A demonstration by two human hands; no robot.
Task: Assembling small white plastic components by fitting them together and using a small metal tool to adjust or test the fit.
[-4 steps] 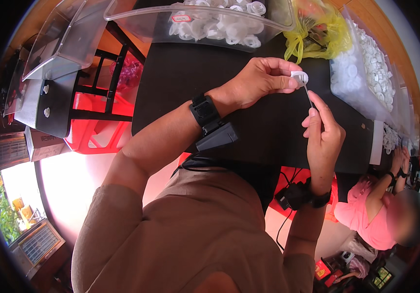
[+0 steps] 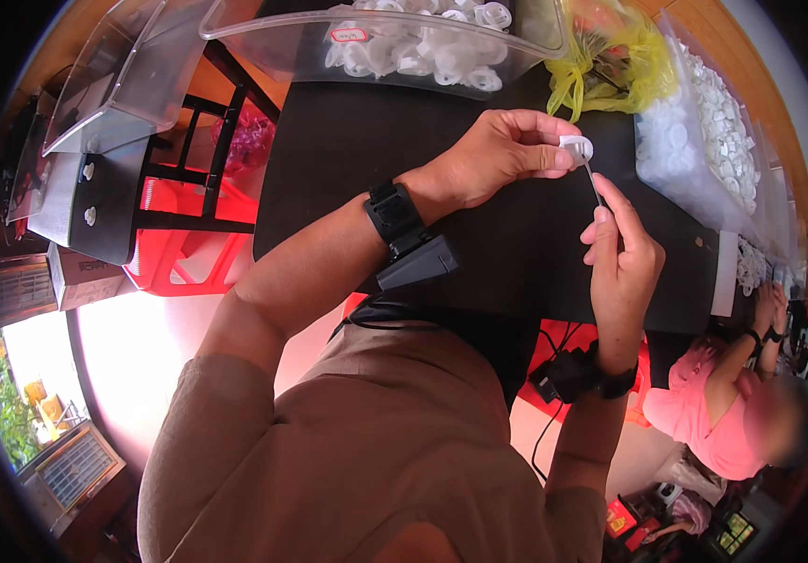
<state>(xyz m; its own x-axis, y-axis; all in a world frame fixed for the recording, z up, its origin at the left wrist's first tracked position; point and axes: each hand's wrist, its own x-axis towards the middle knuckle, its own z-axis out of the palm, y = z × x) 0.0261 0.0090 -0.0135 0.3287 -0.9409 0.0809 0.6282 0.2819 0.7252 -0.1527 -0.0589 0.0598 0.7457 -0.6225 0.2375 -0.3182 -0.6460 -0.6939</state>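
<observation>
Above the dark worktop (image 2: pixel 507 277), near its far right part, the person's two hands come close together without clasping each other. The left hand (image 2: pixel 507 155) pinches a small white piece (image 2: pixel 577 146) between thumb and fingers, holding it up at the fingertips. From below, the right hand (image 2: pixel 625 249) grips a thin grey rod (image 2: pixel 594 183) between thumb and index finger; the rod's upper end meets the piece, though whether it sits inside or only against it cannot be told. Both wrists wear black bands, each with a dark device.

Beyond the hands, a knotted yellow plastic bag (image 2: pixel 565 89) stands between two containers: a clear bin (image 2: pixel 277 26) of white round parts at the far edge, and a translucent bin (image 2: pixel 695 183) heaped with small white parts on the right. Farther right, a co-worker in a pink top (image 2: pixel 700 422) has both hands near another white pile (image 2: pixel 751 267).
</observation>
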